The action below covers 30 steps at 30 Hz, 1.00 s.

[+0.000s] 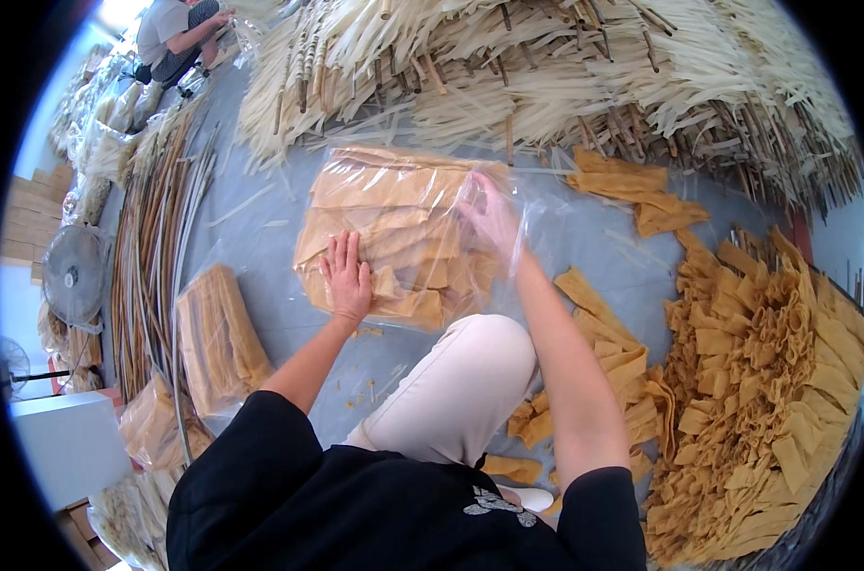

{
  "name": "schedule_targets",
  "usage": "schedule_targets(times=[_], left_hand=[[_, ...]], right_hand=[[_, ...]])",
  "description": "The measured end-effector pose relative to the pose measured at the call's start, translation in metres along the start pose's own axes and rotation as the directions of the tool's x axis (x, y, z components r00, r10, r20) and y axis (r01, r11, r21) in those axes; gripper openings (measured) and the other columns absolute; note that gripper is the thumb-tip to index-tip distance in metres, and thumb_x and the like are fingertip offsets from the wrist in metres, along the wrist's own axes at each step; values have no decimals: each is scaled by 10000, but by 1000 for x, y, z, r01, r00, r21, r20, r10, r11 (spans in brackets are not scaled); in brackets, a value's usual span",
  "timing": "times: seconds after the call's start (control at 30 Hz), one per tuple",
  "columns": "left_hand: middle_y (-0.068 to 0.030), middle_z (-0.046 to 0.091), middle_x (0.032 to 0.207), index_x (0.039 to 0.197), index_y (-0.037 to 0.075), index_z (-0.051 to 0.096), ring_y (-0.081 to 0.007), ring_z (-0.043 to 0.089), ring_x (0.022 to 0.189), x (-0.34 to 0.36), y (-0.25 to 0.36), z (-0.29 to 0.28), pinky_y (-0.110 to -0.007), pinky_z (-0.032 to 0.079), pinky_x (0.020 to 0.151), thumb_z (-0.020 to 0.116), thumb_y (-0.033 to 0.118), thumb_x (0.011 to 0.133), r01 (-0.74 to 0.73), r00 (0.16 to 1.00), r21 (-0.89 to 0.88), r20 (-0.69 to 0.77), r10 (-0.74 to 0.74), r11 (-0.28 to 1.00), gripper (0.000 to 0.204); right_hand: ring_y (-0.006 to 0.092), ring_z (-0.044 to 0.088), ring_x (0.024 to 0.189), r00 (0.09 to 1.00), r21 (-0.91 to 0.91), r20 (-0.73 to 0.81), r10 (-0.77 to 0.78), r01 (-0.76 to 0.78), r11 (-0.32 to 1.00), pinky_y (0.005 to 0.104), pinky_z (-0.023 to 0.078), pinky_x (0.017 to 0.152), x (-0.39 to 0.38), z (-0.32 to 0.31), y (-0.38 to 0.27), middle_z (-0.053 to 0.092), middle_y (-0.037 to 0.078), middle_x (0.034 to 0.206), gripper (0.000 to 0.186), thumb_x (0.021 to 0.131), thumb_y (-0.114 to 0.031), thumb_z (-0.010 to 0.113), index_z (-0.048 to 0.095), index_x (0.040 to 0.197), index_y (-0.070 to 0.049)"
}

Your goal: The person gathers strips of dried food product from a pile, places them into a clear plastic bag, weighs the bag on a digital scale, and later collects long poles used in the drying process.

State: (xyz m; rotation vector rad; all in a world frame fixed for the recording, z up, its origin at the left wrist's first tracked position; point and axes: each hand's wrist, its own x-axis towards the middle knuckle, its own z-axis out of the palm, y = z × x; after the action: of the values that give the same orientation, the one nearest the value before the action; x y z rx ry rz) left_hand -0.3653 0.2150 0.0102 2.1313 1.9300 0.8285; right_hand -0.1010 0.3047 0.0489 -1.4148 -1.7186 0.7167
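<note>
The bagged bundle of tan strips [394, 211] lay on the grey floor [251, 228], probably soft, slippery and best supported from beneath, the left hand [347, 276] spread flat on it, the right hand [490, 211] curled at its right end (whether gripping could not be told), its underside hidden.

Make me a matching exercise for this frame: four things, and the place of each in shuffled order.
1. left hand
2. right hand
3. larger fan
4. big loose heap of tan strips

A. toward the picture's far right
B. laid flat on the clear bag
C. toward the picture's far left
D. at the bag's right end

Pairs: 1-B; 2-D; 3-C; 4-A
</note>
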Motion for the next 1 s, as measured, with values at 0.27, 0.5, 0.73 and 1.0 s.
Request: schedule_targets(times=[0.27, 0.5, 0.73, 1.0], left_hand=[[-129, 158, 1425, 1344, 102, 281, -320, 74, 1324, -5, 2, -1, -480, -5, 1039, 380, 242, 832, 13, 1000, 39, 10, -13, 999, 540], [-168, 69, 1434, 1366, 86, 197, -323, 35, 1328, -1, 13, -5, -485, -30, 1034, 372, 270, 849, 30, 997, -42, -65, -33, 999, 577], [-175, 74, 1431, 1369, 79, 169, -323, 41, 1328, -29, 4, -33, -488, -32, 1034, 406, 237, 850, -126, 992, -49, -28, 125, 991, 592], [-167, 320, 1323, 1259, 71, 367, -326, 280, 1237, -148, -7, -36, -471, 212, 1003, 514, 107, 754, -421, 552, -334, 643, 531, 843, 528]], right_hand=[[75, 554, 726, 875, 644, 185, 448, -452, 617, 193, 435, 643, -8, -3, -22, 600, 31, 863, 275, 783, -127, 617, 554, 1011, 14], [82, 476, 604, 657, 863, -147, 739, -280, 421, 194, 378, 509, -58, -52, 23, 531, 16, 740, 262, 776, -34, 562, 516, 1030, 7], [72, 517, 727, 471, 951, -123, 874, -196, 239, 185, 358, 519, -246, -165, 43, 585, 9, 906, 211, 781, -79, 554, 546, 986, -33], [152, 523, 624, 169, 998, -50, 984, -38, 57, 237, 417, 459, -501, -218, 61, 586, 58, 834, 282, 653, 3, 507, 527, 930, -41]])
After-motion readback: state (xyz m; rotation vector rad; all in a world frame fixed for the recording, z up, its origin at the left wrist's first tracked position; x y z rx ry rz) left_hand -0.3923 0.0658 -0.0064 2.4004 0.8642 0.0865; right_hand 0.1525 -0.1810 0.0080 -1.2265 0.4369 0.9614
